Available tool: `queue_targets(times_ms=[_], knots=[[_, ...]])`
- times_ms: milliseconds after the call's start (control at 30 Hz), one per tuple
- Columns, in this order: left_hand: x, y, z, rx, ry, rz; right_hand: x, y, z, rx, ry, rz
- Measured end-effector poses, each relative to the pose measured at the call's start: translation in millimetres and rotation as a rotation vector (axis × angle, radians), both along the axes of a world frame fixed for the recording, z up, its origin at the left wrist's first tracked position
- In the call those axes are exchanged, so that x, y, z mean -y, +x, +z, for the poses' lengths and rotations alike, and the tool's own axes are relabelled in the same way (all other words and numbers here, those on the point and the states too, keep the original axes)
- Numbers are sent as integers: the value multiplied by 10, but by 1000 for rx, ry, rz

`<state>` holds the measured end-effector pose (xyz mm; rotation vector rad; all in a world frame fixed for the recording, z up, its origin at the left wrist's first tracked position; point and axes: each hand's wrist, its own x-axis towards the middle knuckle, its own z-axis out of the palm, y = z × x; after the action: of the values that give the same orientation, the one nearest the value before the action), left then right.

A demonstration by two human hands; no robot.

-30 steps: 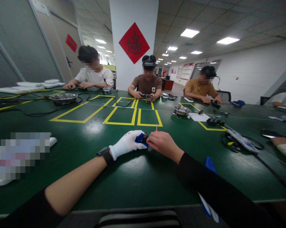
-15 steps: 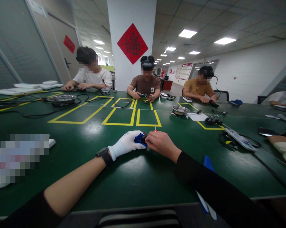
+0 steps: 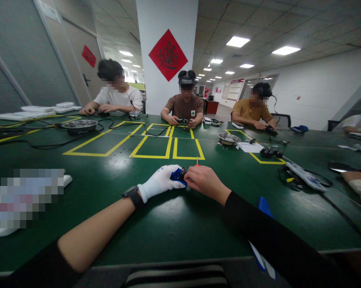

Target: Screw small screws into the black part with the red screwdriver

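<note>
My left hand point(image 3: 165, 178), in a white glove with blue fingers, is closed around a small black part point(image 3: 183, 172) with a shiny round metal end facing up. Most of that part is hidden by the glove. Bare and close beside it, my right hand point(image 3: 202, 178) has its fingertips pinched at the part's right side; what lies between them is too small to make out. From behind the knuckles of this hand rises a screwdriver point(image 3: 197, 161), its thin metal shaft pointing up and a bit of red-orange handle showing.
Under my right sleeve lies a blue-and-white glove point(image 3: 264, 206). Yellow tape point(image 3: 150, 157) marks rectangles on the green table point(image 3: 168, 236). A metal bowl point(image 3: 229, 139), black parts point(image 3: 270, 153) and a power strip point(image 3: 305, 176) are to the right. Several people sit around the table.
The whole view has shifted slightly to the right. Both hands keep nearly the same pose around the small black part.
</note>
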<state>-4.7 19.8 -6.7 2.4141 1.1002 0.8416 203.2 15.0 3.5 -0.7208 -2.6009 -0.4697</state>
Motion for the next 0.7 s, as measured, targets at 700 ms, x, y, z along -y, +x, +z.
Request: queue_targets(times_ms=[700], knots=[[-3,-2,1,11,11,0,28,-29,-5,13,105,-6]])
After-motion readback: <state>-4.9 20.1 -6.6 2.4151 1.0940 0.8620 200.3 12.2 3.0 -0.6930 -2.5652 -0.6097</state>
